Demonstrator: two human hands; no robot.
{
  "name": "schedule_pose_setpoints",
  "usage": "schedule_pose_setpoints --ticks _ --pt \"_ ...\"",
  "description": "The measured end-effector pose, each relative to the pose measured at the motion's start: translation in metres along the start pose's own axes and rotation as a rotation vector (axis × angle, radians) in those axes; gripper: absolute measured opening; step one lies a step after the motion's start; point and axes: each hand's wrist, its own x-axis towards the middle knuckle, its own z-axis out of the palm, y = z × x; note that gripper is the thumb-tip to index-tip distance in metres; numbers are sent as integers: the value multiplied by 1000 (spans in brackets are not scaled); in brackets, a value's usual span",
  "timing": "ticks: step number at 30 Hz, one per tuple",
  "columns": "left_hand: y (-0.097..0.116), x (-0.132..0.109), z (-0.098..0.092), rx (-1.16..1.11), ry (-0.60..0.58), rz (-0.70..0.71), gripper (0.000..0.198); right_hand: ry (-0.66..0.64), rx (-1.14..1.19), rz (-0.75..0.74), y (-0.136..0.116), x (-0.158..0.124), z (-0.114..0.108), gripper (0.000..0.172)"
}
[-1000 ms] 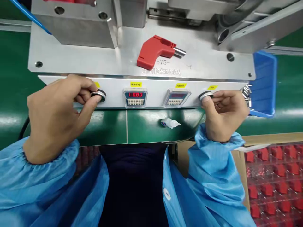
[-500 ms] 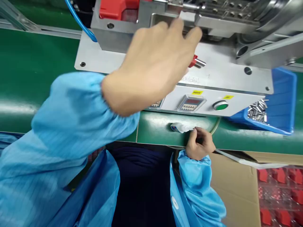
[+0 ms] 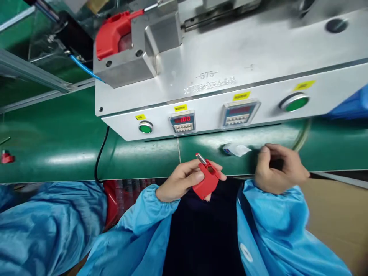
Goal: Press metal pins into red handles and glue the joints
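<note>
My left hand [image 3: 184,178] is closed around a red plastic housing [image 3: 207,180] with a shiny metal pin [image 3: 201,158] sticking out of its top. It is held in front of my body, just off the bench edge. My right hand [image 3: 280,166] is curled in a pinch over the bench edge; what its fingertips hold, if anything, is hidden. Left of those fingertips, a small white bottle [image 3: 237,149] lies on its side, its tip pointing towards them with a gap between. Beyond both hands stands a metal machine [image 3: 172,82], with another red housing [image 3: 112,34] seated in its block.
On the machine's front are green buttons [image 3: 145,127] and two digital timers [image 3: 183,122]. A black cable [image 3: 101,153] hangs over the green bench [image 3: 138,157]. At far left lies a small red piece [image 3: 7,157]. Another blue sleeve [image 3: 51,226] is at lower left, cardboard [image 3: 336,218] at lower right.
My left hand has come down from the machine's top to in front of my body, carrying the red housing. My right hand stays pinched near the bottle. The view has shifted left.
</note>
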Motion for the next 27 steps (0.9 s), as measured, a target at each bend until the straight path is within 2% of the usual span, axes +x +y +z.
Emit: schedule_pose_setpoints --ticks 2,4,6,10,15,18,23,27 --pt "-23 7 -1 -178 -14 -54 67 1 5 7 1 -1 4 19" --pt "-31 10 0 -264 -45 -30 59 34 7 -26 1 -1 7 20" --pt "-29 9 -1 -309 -91 15 53 80 -7 -74 1 1 9 22" --pt "-23 5 -5 -339 -166 73 45 90 -19 -73 0 6 11 19" --pt "-27 8 -4 -331 -157 64 45 107 39 -148 0 6 9 10" --pt "-29 9 -2 -343 -163 57 45 99 12 -136 1 5 8 11" --pt "-28 10 -2 -364 -175 65 47 61 -42 -34 1 5 7 21" --pt "-27 11 -3 -384 -167 98 41 85 -31 -77 3 5 7 17"
